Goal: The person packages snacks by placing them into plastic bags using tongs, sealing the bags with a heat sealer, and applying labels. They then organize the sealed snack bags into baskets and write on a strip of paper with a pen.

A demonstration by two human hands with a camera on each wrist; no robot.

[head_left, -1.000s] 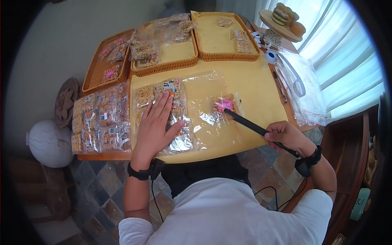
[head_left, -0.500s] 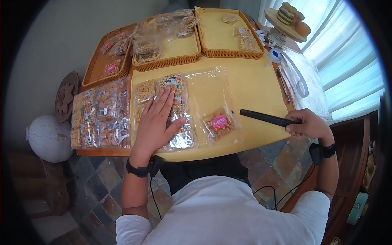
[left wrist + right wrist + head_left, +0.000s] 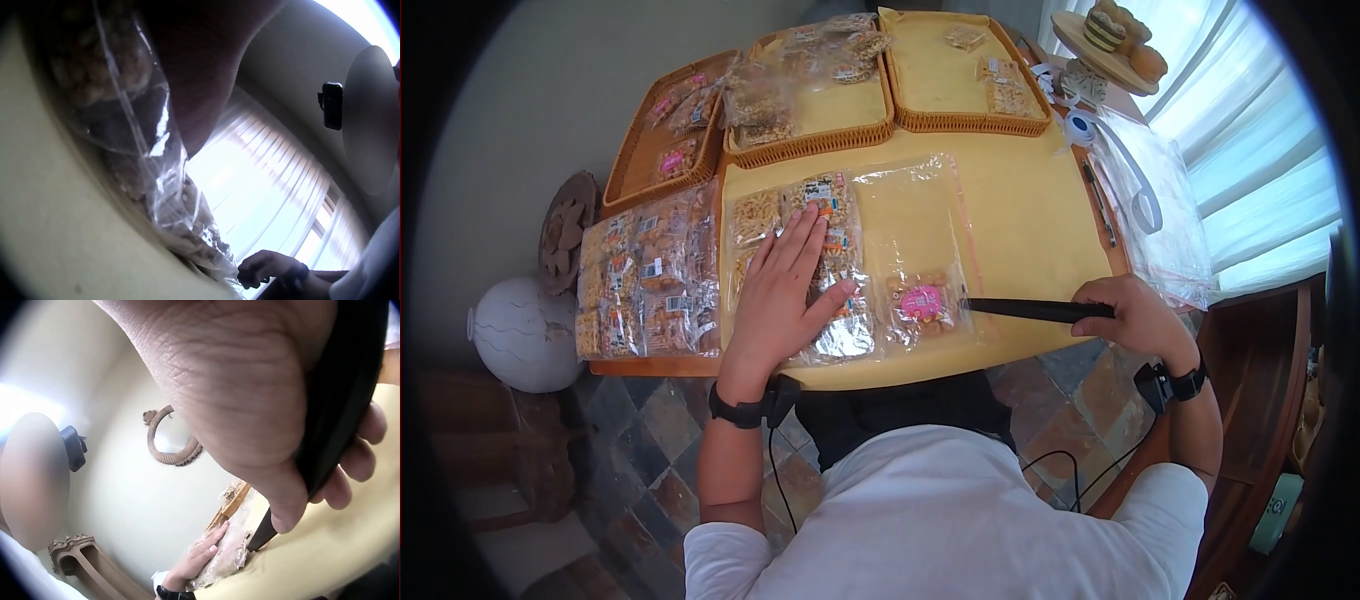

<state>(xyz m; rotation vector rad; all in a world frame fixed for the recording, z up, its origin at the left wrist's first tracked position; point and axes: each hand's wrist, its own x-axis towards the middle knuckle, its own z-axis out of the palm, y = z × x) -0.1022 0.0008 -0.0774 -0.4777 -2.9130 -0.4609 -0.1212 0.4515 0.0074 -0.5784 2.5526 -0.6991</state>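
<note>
- The tabletop (image 3: 1040, 230), with its yellow covering, filled the middle of the head view and gave flat support beneath the packaging.
- The clear plastic bag (image 3: 915, 215) lay flat at the centre of the frame; its glossy film looked thin, limp and slippery, apt to crease or slide unless pressed down. Its right-hand edge, well away from the bulk, seemed the easiest place to pinch.
- The block of snack packets (image 3: 756, 215) at the bag's left looked heavier and lumpy, so it probably needed support from below rather than a tug on the film.
- The hands were well apart. The left hand (image 3: 785, 295) lay flat over that block, fingers extended; the right hand (image 3: 1135, 315), right of centre, was clamped round a dark tool.
- That black bar-shaped tool (image 3: 1030, 308) looked stiff and smooth, gripped sensibly at its near end. Its tip pointed left, near the bag's right edge; contact could not be told.
- The pink-labelled packet (image 3: 923, 303) lay just below centre. Its contents looked brittle, likely light and crushable, best taken by the sides with a gentle touch.
</note>
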